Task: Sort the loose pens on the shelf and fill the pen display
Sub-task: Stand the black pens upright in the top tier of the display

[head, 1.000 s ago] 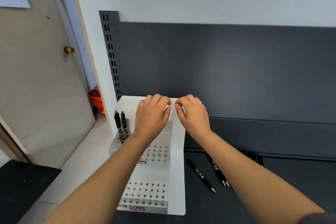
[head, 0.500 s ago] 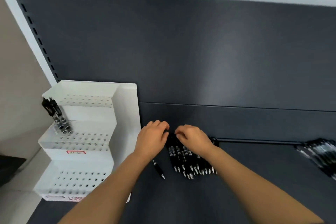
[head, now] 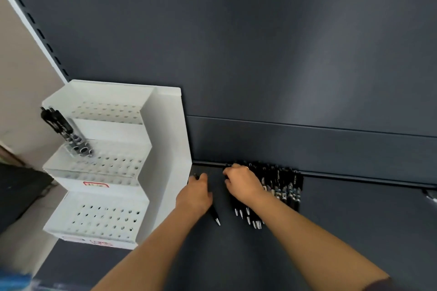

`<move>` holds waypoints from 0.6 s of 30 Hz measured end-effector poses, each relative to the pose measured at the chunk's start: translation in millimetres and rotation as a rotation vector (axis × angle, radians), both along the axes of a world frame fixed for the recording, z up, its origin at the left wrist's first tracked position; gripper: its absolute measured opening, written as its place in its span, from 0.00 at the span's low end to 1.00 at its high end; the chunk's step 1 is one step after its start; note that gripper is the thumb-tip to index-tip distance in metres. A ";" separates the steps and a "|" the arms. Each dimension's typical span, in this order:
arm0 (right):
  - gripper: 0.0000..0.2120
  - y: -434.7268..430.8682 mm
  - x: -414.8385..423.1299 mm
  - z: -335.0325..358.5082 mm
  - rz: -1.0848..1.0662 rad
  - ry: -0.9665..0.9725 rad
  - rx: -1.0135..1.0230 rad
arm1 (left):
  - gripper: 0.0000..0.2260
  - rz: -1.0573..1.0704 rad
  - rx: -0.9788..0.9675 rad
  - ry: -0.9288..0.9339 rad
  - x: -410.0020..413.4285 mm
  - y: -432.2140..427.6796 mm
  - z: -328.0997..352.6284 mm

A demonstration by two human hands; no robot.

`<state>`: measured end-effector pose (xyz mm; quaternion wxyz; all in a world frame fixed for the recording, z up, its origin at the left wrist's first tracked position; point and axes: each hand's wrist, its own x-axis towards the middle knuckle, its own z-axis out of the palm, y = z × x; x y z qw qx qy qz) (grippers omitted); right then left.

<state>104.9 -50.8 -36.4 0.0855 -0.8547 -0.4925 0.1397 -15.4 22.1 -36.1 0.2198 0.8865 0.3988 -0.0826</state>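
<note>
A white three-tier pen display [head: 165, 139] stands at the shelf's left end, with a few black pens [head: 62, 130] upright in its middle tier's left corner. A pile of loose black pens [head: 285, 188] lies against the back panel of the dark shelf [head: 343, 224]. My right hand [head: 243, 184] lies on the pile's left part, its fingers curled round several pens whose silver tips show below the wrist. My left hand [head: 196, 195] is just left of it, beside the display's side wall, and covers and grips a single black pen [head: 216, 218].
The dark back panel [head: 283, 54] rises right behind the pile. More pens [head: 431, 196] show at the far right edge. A slotted shelf upright [head: 35, 28] and a beige wall are to the left of the display.
Both hands left the top of the display and came down onto the loose pens. Since half a second ago my left hand has moved left, apart from the right one.
</note>
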 end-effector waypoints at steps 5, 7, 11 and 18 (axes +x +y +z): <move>0.19 24.1 -11.0 -4.7 -0.046 -0.135 -0.111 | 0.14 -0.001 0.002 -0.012 9.5 5.7 -8.2; 0.20 32.3 -14.9 -6.7 -0.069 -0.130 -0.138 | 0.13 0.001 -0.001 -0.009 12.0 7.8 -11.5; 0.18 43.0 -15.5 -3.7 -0.145 0.032 -0.114 | 0.12 0.031 0.017 -0.021 14.3 19.9 -14.2; 0.12 28.0 1.7 9.4 -0.262 0.301 0.117 | 0.16 0.077 -0.137 -0.271 19.2 24.2 -9.1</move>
